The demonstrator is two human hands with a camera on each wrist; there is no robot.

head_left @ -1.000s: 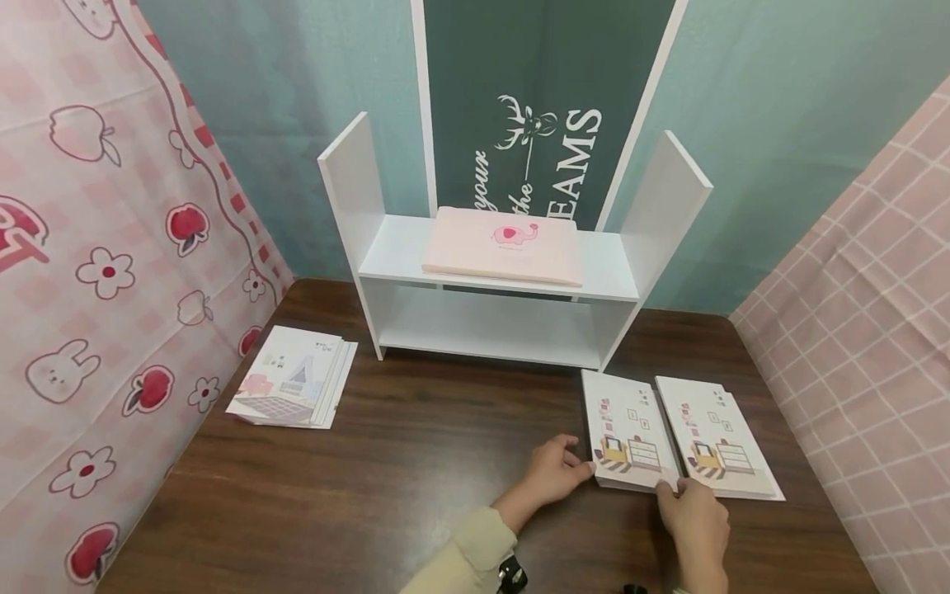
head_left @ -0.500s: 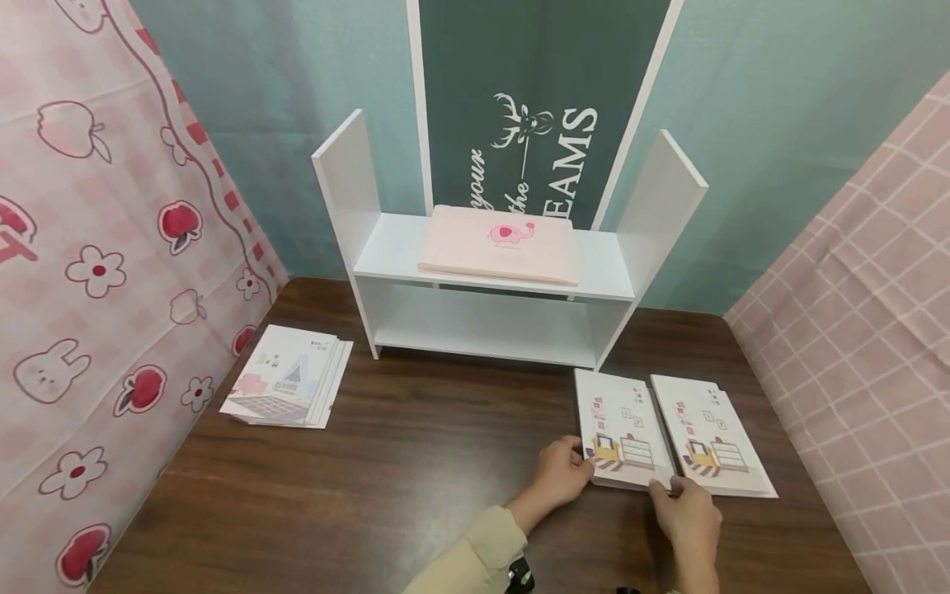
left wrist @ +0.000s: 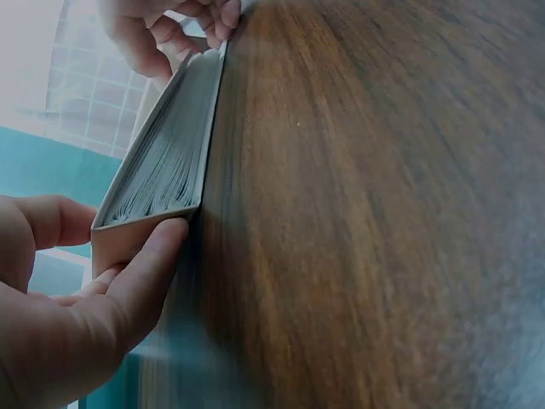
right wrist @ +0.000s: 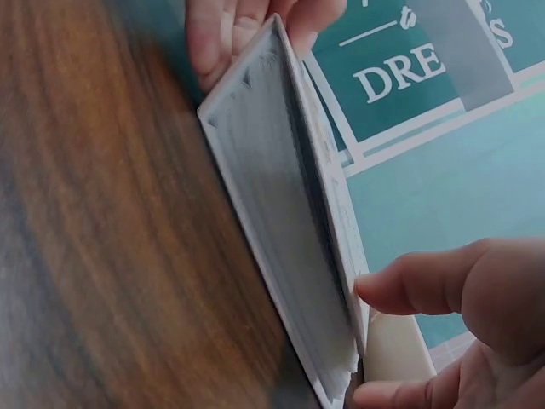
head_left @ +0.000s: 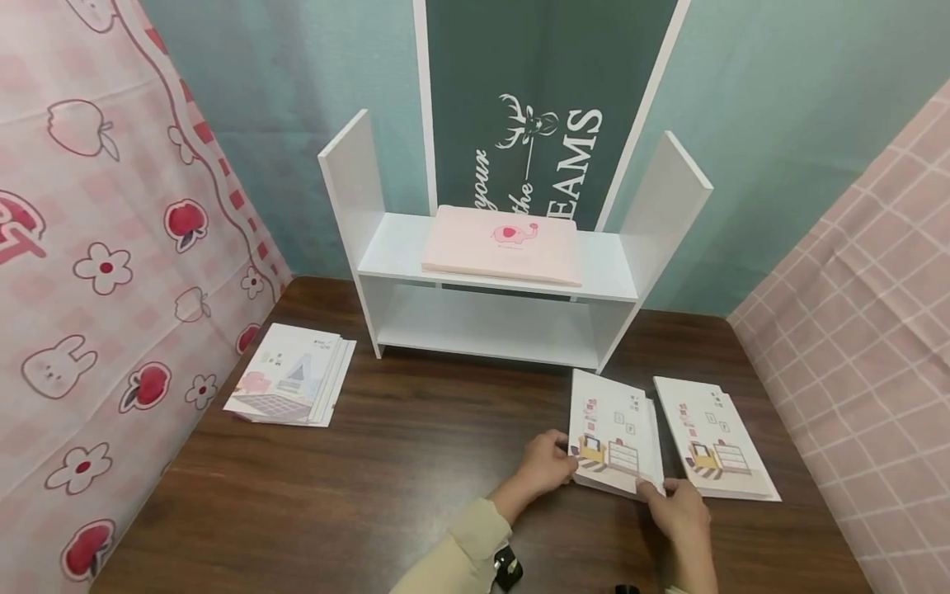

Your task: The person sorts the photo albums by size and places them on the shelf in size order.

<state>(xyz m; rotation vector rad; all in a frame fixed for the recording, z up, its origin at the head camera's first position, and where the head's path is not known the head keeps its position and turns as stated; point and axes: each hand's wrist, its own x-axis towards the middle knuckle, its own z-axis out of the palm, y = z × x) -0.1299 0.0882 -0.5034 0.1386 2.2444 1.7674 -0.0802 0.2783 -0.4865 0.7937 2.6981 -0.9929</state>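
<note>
Likely partway, gripping the left furniture-print book [head_left: 610, 425] with left hand [head_left: 545, 462] and right hand [head_left: 683, 511], leaving the stack [head_left: 289, 375] by the left edge of the bench [head_left: 401, 495] untouched.

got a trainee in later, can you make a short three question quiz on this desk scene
1. Multiple choice: what colour is the elephant-print book lying on the white shelf?
a) green
b) pink
c) black

2. True or false: the left hand and the right hand both touch the same white book.

3. Fill the blank: seen from the head camera, the stack of booklets lies on the ____ side of the table.

Key: 1. b; 2. true; 3. left.
</note>
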